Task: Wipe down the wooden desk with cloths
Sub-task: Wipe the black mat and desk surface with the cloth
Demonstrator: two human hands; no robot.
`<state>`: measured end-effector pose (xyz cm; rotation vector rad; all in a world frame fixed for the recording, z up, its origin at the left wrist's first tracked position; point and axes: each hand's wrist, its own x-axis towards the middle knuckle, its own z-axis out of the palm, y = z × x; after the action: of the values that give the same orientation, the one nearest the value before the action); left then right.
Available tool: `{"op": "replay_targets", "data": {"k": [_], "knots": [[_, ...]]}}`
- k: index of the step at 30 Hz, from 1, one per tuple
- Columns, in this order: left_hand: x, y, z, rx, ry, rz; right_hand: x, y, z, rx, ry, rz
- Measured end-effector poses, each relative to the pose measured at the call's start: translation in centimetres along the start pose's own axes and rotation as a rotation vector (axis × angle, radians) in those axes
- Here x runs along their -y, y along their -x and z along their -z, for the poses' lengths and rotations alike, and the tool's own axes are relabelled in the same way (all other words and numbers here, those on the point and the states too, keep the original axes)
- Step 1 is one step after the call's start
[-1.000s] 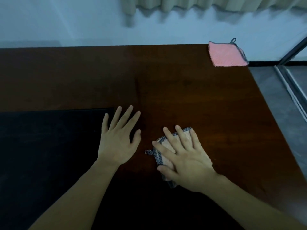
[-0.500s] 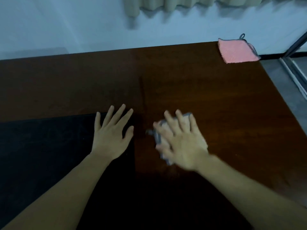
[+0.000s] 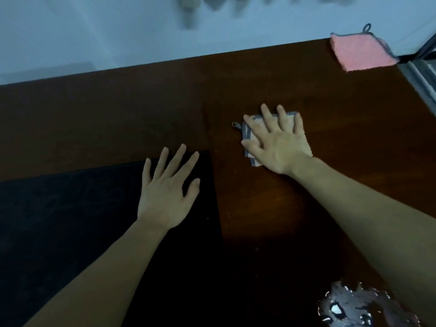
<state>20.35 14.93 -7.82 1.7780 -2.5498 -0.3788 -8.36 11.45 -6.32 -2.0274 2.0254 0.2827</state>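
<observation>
A dark brown wooden desk (image 3: 295, 90) fills most of the view. My right hand (image 3: 274, 142) presses flat, fingers spread, on a small folded beige cloth (image 3: 250, 135) with a grey checked border, near the desk's middle. The cloth's edges and a small loop stick out to the left of the fingers. My left hand (image 3: 168, 190) lies flat with straight fingers on a black mat (image 3: 70, 220), near the mat's far right corner. A pink cloth (image 3: 361, 51) with a grey edge and loop lies at the desk's far right corner.
The black mat covers the near left part of the desk. A pale wall runs behind the desk's far edge, with a curtain hem above. Grey floor and a metal door rail (image 3: 422, 76) lie past the right edge.
My right hand has slid the beige cloth away from me, toward the far side of the desk. My left hand stays flat and now rests on the mat's corner.
</observation>
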Motion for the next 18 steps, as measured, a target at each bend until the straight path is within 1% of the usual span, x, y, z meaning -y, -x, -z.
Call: {"op": "replay_targets", "data": {"k": [2, 4, 6, 8, 11, 14, 18], "knots": [[-0.1, 0.0, 0.2, 0.006, 0.004, 0.001, 1.5, 1.1, -0.2, 0.007, 0.006, -0.013], [-0.2, -0.1, 0.4, 0.029, -0.01, 0.009, 3.4, 4.4, -1.5, 0.017, 0.037, 0.066], [-0.2, -0.3, 0.5, 0.041, -0.013, 0.01, 5.6, 8.8, -3.0, -0.009, 0.072, 0.172], [-0.2, -0.3, 0.6, 0.044, -0.008, 0.005, 7.0, 12.4, -4.0, -0.005, 0.05, 0.25], [-0.1, 0.0, 0.7, 0.033, 0.022, -0.022, 7.0, 13.9, -4.5, 0.046, 0.054, 0.286], [0.4, -0.1, 1.0, 0.063, 0.066, -0.04, 6.3, 11.4, -3.6, 0.006, 0.07, 0.223], [2.5, 0.2, 2.2, 0.052, 0.092, -0.08, 4.8, 4.8, -2.0, 0.014, 0.018, -0.054]]}}
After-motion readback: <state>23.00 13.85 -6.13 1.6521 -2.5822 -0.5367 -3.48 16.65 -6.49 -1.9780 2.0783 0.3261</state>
